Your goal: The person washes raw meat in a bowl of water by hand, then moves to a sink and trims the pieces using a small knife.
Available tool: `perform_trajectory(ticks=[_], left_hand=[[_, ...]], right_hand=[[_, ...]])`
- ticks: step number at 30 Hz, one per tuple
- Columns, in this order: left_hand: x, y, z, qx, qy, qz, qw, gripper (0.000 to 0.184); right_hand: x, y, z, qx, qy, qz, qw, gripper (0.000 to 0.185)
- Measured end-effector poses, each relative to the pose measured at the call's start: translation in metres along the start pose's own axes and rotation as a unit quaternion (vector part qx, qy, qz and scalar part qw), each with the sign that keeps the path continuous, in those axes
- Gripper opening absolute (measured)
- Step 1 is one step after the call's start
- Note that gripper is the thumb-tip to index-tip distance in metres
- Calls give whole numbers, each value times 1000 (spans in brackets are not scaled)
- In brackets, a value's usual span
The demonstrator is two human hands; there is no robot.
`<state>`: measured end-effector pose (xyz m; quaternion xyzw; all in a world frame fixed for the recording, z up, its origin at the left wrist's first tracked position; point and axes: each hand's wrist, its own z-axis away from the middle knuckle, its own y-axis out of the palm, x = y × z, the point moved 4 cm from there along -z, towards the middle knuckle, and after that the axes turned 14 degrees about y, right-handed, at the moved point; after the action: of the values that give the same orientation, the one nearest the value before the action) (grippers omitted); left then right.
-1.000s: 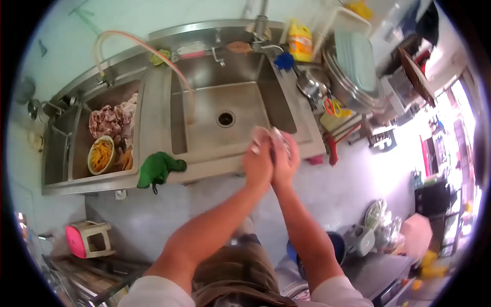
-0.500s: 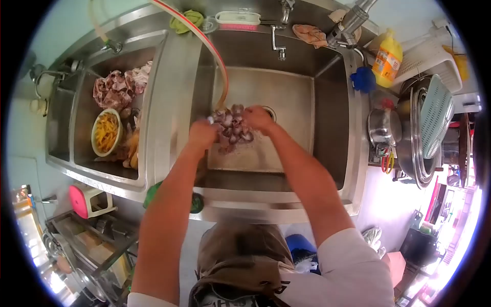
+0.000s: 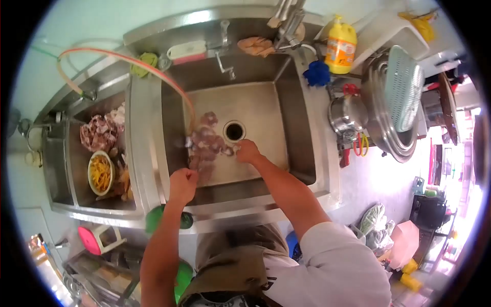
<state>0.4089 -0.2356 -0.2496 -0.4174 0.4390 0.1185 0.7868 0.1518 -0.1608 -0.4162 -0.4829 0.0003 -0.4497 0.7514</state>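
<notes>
Purplish-grey rounded pieces (image 3: 205,146), blurred by motion, are spread at the left side of the large steel sink (image 3: 263,112). Their kind is unclear, and I cannot tell whether a clear bag is around them. My left hand (image 3: 183,185) is closed over the sink's near left edge, just below the pieces; what it grips, if anything, is hidden. Fingers curled, my right hand (image 3: 248,152) touches or nearly touches the pieces' right end, beside the drain (image 3: 235,131). Any thing in it is too small to make out. A red-striped hose (image 3: 171,80) ends above the pieces.
The left sink holds raw meat (image 3: 97,133) and a white bowl (image 3: 90,179) of yellow strips. Behind the main sink stand a faucet (image 3: 225,66) and a folded cloth (image 3: 255,46). A yellow bottle (image 3: 340,47), a steel pot (image 3: 349,113) and a green basket (image 3: 403,89) line the right.
The view has shifted, so the sink sits further left. My hands have moved apart, the left coming down toward me. The clustered pieces are now spread out, and the drain is uncovered.
</notes>
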Motion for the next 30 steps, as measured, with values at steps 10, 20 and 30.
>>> perform_trajectory(ticks=[10, 20, 30], left_hand=[[-61, -5, -1, 68, 189, -60, 978, 17], [-42, -15, 29, 39, 169, 69, 982, 17], [-17, -13, 66, -31, 16, 109, 993, 31]], right_hand=[[-100, -10, 33, -189, -66, 178, 963, 17], [11, -118, 159, -76, 14, -117, 990, 29], [47, -200, 47, -187, -32, 41, 981, 26]])
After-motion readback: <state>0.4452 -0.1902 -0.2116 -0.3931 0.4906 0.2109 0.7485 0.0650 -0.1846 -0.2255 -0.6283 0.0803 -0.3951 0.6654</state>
